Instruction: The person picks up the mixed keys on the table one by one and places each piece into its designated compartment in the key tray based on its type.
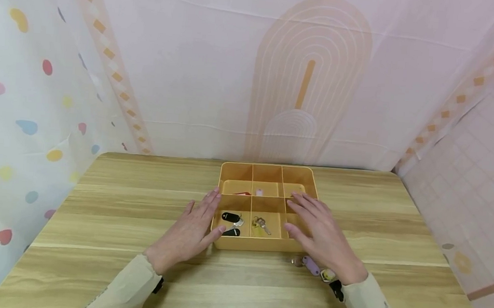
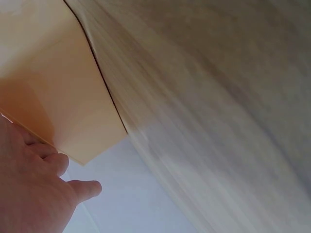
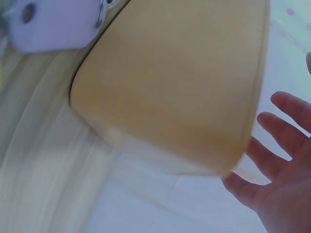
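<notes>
Left hand (image 1: 188,235) and right hand (image 1: 325,235) well apart, one at each side of smooth orange box (image 1: 257,244). Fingers mostly straight, clamped on nothing; right ones spread over box edge. Box sits near back of table (image 1: 137,222), round corners, six little rooms. Front left room: two flat black tags (image 1: 230,217), shiny metal key (image 1: 239,223). Front middle: another metal key (image 1: 264,226). Back left: red bit (image 1: 242,193). Purple tag (image 1: 311,265), long, rounded, lies outside front right corner. Table has wavy wood stripes. Creased cloth (image 1: 192,72) behind.

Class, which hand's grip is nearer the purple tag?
Right: the right grip is just beyond the purple tag; the left grip is farther off, at the left side of the tray.
</notes>
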Available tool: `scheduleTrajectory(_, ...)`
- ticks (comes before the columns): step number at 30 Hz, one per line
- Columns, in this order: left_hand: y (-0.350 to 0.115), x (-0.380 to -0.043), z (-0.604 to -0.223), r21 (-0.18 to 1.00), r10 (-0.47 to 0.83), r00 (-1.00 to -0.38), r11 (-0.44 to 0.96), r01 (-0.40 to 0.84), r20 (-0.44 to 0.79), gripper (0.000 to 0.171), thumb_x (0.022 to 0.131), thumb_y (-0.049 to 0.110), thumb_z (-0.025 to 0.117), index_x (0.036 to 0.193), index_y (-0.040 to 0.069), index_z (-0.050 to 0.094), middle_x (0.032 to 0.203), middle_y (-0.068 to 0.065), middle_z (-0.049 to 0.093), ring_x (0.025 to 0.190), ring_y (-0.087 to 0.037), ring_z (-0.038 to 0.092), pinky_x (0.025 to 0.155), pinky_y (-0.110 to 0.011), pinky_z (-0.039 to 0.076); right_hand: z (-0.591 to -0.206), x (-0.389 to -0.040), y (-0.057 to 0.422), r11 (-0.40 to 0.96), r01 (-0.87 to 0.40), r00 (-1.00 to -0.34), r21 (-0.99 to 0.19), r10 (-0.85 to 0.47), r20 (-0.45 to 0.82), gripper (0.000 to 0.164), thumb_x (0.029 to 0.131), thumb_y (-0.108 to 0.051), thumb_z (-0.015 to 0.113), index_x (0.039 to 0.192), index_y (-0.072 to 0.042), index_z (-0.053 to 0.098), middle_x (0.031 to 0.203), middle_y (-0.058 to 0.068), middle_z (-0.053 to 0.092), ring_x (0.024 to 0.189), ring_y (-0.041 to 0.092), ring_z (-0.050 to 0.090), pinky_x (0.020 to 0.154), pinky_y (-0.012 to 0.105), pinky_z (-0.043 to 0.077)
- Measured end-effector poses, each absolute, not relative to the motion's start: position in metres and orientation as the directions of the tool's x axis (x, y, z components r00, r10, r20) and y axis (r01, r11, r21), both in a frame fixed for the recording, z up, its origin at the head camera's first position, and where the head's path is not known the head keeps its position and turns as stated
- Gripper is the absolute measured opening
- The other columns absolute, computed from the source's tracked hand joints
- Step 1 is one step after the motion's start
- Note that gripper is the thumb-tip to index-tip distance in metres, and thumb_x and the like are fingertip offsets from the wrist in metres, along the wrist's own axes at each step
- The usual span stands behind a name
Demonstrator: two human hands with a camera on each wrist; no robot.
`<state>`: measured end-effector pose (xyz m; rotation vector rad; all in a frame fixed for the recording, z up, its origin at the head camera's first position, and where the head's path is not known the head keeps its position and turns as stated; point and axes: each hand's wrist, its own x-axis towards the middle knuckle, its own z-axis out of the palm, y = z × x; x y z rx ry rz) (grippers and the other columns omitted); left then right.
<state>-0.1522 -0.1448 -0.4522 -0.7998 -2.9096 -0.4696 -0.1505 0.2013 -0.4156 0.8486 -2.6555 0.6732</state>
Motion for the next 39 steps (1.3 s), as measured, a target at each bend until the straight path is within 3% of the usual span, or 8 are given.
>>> scheduleTrajectory(15,-0.146,-0.152,-0.452,0.271,0.485,-0.858,0.814,0.514,0.168,0.082,0.11,0.053,0.038,0.164,-0.002,0.012,0.173,-0.015,0.005,0.158,-0.033,0.013,0.121,-0.066,0.019,-0.411,-0.122,0.25,0.75,-0.56,-0.812,-0.352,-0.412,0.413,0.056,0.1,-0.029,0.07,0.149,-0.005,0.055,0.157,0.012,0.049,0.145,0.037,0.043,0.114,0.061,0.036)
scheduleTrajectory(25,-0.146,-0.153,-0.452,0.272,0.481,-0.861,0.817,0.509,0.167,0.082,0.11,0.053,0.039,0.164,-0.002,0.012,0.173,-0.014,0.005,0.158,-0.032,0.012,0.122,-0.065,0.019,-0.415,-0.1,0.277,0.75,-0.527,-0.837,-0.398,-0.379,0.394,0.056,0.093,-0.023,0.078,0.146,-0.012,0.06,0.151,0.007,0.057,0.137,0.037,0.052,0.106,0.062,0.043)
scheduleTrajectory(29,-0.147,-0.153,-0.452,0.272,0.48,-0.861,0.817,0.508,0.165,0.082,0.11,0.053,0.039,0.164,-0.003,0.013,0.173,-0.014,0.005,0.158,-0.033,0.014,0.122,-0.065,0.018,-0.418,-0.096,0.285,0.736,-0.535,-0.835,-0.414,-0.389,0.389,0.055,0.091,-0.021,0.081,0.142,-0.012,0.063,0.144,0.005,0.062,0.13,0.034,0.059,0.102,0.055,0.047)
scheduleTrajectory(35,-0.146,-0.154,-0.454,0.273,0.486,-0.859,0.814,0.513,0.164,0.082,0.11,0.053,0.039,0.164,-0.003,0.012,0.173,-0.015,0.005,0.158,-0.034,0.014,0.122,-0.065,0.018,-0.426,-0.095,0.292,0.711,-0.574,-0.813,-0.407,-0.434,0.389,0.05,0.087,-0.017,0.084,0.135,-0.013,0.069,0.133,0.001,0.07,0.118,0.027,0.068,0.104,0.019,0.046)
scheduleTrajectory(37,-0.145,-0.154,-0.454,0.275,0.487,-0.858,0.813,0.513,0.162,0.082,0.11,0.053,0.038,0.164,-0.002,0.011,0.173,-0.015,0.005,0.158,-0.034,0.013,0.122,-0.064,0.018,-0.429,-0.096,0.294,0.705,-0.585,-0.805,-0.4,-0.446,0.391,0.048,0.086,-0.015,0.085,0.132,-0.013,0.071,0.13,0.001,0.072,0.115,0.025,0.069,0.102,0.017,0.048)
scheduleTrajectory(39,-0.145,-0.154,-0.454,0.276,0.488,-0.858,0.812,0.514,0.16,0.082,0.11,0.053,0.038,0.164,-0.002,0.01,0.173,-0.014,0.004,0.158,-0.033,0.012,0.122,-0.064,0.017,-0.432,-0.096,0.295,0.7,-0.592,-0.801,-0.4,-0.455,0.39,0.045,0.085,-0.014,0.085,0.128,-0.013,0.073,0.127,0.001,0.073,0.113,0.023,0.071,0.097,0.025,0.054)
